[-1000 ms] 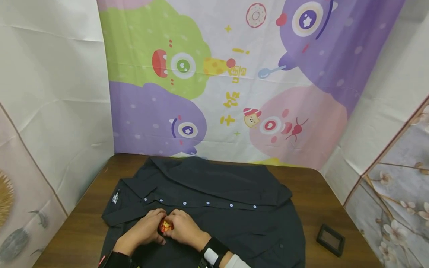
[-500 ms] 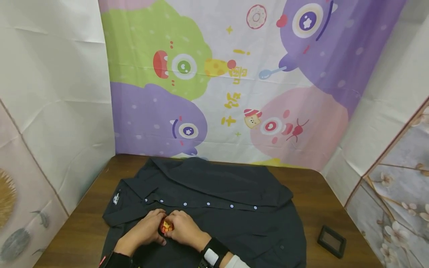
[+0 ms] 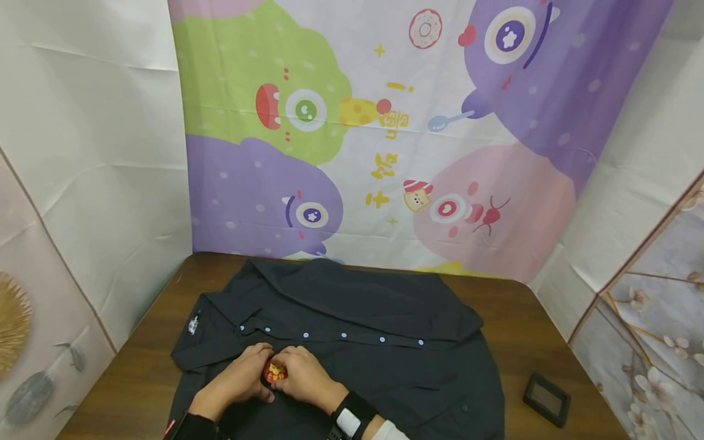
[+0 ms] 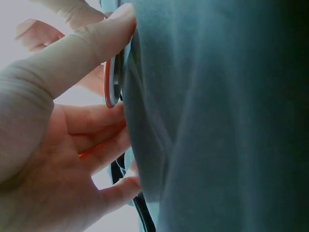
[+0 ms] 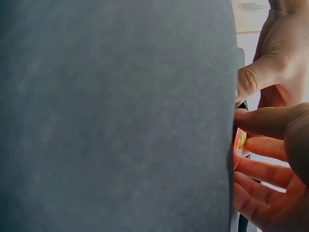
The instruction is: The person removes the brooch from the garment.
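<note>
A dark button-up shirt (image 3: 385, 379) lies spread over the table. On its front is a small round badge (image 3: 277, 370), red and yellow, framed by both hands. My left hand (image 3: 239, 374) holds it from the left; in the left wrist view the thumb lies beside the badge's thin red rim (image 4: 109, 89), other fingers against the cloth. From the right, my right hand (image 3: 305, 374) pinches the badge between thumb and fingers, its bright face (image 5: 240, 141) partly showing in the right wrist view. The badge's back and any fastening are mostly hidden by fingers and cloth.
A small black frame-like box (image 3: 546, 399) lies on the wooden table (image 3: 517, 318) right of the shirt. White buttons (image 3: 343, 335) run along the shirt's placket. Behind the table hangs a cartoon-printed cloth (image 3: 379, 140), with pale sheets at both sides.
The head view has shifted slightly, so everything sits a little farther right and lower. Both hands stay around the badge, with no clear movement on the shirt.
</note>
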Available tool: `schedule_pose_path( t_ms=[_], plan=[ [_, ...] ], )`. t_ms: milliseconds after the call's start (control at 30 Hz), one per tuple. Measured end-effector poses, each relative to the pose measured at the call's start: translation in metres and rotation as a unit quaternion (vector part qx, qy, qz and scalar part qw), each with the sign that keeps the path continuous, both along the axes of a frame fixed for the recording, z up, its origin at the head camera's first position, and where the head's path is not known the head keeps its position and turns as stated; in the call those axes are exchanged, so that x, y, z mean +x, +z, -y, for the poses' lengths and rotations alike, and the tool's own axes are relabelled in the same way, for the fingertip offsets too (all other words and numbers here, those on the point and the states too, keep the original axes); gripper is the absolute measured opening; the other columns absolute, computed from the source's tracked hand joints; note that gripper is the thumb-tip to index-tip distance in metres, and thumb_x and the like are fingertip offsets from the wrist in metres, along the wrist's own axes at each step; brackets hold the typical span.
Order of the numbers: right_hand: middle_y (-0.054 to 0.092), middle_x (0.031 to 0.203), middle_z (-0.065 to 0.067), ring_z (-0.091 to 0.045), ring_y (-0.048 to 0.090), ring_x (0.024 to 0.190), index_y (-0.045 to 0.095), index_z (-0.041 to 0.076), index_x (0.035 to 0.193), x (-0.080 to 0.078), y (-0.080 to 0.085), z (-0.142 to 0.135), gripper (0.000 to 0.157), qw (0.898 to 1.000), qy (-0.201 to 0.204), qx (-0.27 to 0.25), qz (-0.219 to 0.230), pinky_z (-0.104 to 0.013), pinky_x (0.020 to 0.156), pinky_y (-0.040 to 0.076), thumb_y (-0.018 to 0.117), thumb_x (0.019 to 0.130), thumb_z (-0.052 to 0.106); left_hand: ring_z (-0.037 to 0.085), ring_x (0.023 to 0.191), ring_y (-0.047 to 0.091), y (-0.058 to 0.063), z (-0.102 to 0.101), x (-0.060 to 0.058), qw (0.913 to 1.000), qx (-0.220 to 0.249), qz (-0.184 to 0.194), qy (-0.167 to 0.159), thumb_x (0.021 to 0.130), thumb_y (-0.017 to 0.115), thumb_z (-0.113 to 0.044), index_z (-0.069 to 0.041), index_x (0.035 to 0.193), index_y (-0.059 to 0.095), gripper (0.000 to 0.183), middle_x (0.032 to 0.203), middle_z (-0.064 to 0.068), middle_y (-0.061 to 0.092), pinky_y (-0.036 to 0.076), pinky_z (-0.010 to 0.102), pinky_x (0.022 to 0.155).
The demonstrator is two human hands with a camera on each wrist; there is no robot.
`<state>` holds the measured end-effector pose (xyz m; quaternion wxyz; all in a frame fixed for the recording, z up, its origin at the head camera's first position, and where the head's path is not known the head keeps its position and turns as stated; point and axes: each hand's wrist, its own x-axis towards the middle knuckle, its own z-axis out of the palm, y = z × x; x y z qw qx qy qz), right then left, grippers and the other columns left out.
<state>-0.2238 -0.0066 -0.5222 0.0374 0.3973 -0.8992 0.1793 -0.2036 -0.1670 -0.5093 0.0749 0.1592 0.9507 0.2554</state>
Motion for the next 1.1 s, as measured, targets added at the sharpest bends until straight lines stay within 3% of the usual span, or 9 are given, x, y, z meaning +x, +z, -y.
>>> schedule_pose_path(
  t_ms=[600, 900, 1100],
  plan=[
    [0.064, 0.091, 0.006, -0.004, 0.050, 0.081, 0.069, 0.016, 0.096, -0.0031, -0.0030, -0.0012, 0.027, 1.000, 0.005, 0.004, 0.007, -0.015, 0.070, 0.043, 0.076, 0.074, 0.027, 0.038, 0.114, 0.047, 0.0036, 0.0016, 0.0010, 0.9999, -0.003, 0.003, -0.010, 0.053, 0.088, -0.022, 0.005, 0.108, 0.057, 0.068, 0.121, 0.022, 0.054, 0.040, 0.056, 0.097],
    [0.064, 0.091, 0.005, -0.004, 0.050, 0.081, 0.070, 0.015, 0.098, -0.0023, -0.0035, -0.0022, 0.028, 1.000, 0.009, 0.001, -0.006, -0.014, 0.069, 0.043, 0.075, 0.072, 0.025, 0.039, 0.112, 0.047, 0.0020, 0.0024, 0.0019, 0.9995, -0.002, -0.024, -0.020, 0.052, 0.088, -0.021, 0.004, 0.103, 0.059, 0.064, 0.116, 0.020, 0.056, 0.041, 0.056, 0.095],
    [0.065, 0.094, 0.004, -0.005, 0.053, 0.085, 0.069, 0.015, 0.101, -0.0018, -0.0023, -0.0013, 0.030, 1.000, 0.010, 0.002, 0.000, -0.016, 0.074, 0.046, 0.075, 0.073, 0.026, 0.040, 0.112, 0.047, 0.0019, 0.0028, 0.0022, 0.9997, -0.003, -0.017, -0.020, 0.053, 0.087, -0.021, 0.005, 0.104, 0.059, 0.063, 0.117, 0.020, 0.056, 0.041, 0.057, 0.095]
  ],
)
